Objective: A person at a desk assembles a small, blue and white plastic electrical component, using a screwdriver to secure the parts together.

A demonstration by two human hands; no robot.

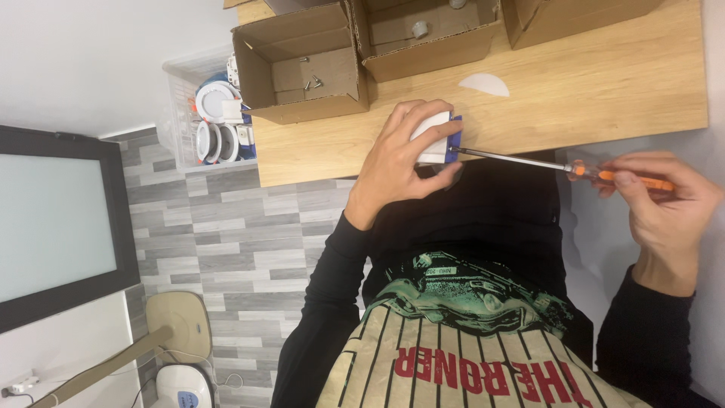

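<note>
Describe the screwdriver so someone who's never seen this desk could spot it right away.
Start at the wooden desk with its open cardboard boxes. At its near edge the left hand holds a white and blue block. The screwdriver runs from that block to the right hand: a thin metal shaft and the only orange handle.

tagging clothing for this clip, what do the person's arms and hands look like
Both arms are covered by long black sleeves that end at the wrists. The left hand and right hand are bare: no gloves, and no rings, watch or bracelet show. The sleeves are plain, without visible markings.
</note>
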